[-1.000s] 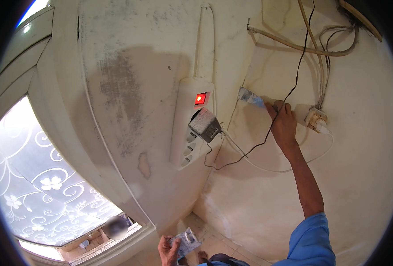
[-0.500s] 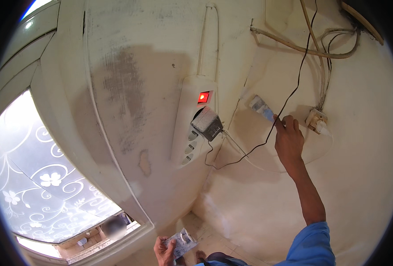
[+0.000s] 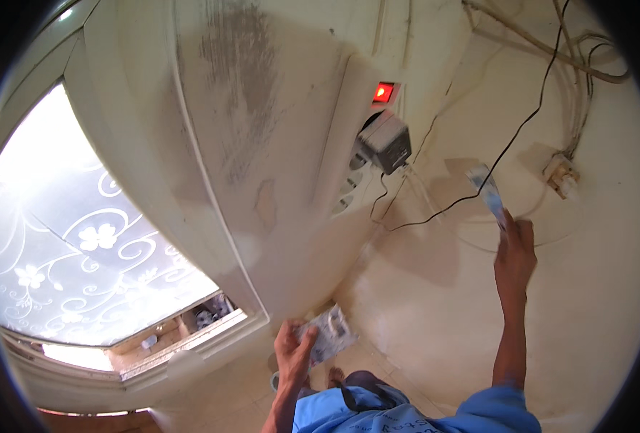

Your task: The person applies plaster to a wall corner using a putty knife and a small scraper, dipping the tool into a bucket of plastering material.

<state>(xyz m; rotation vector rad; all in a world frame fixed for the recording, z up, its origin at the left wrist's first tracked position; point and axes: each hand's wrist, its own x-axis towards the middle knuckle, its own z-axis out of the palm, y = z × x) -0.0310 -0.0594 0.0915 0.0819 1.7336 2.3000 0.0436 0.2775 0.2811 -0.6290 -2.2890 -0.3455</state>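
Wall (image 3: 435,317) widest, right of corner edge (image 3: 424,137); power strip (image 3: 342,130) left of it. Left hand (image 3: 295,348) grips smeared board (image 3: 334,338), low. Right hand (image 3: 516,254), well apart, open wall between, grips scraper (image 3: 494,203); black cord (image 3: 536,110) crosses its front.

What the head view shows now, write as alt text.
The right hand holds a putty knife near a cream wall; the left hand, lower, grips a smeared flat plate. Left of the putty knife, a white power strip with a lit red switch holds a black adapter; floral-patterned glass is at far left.
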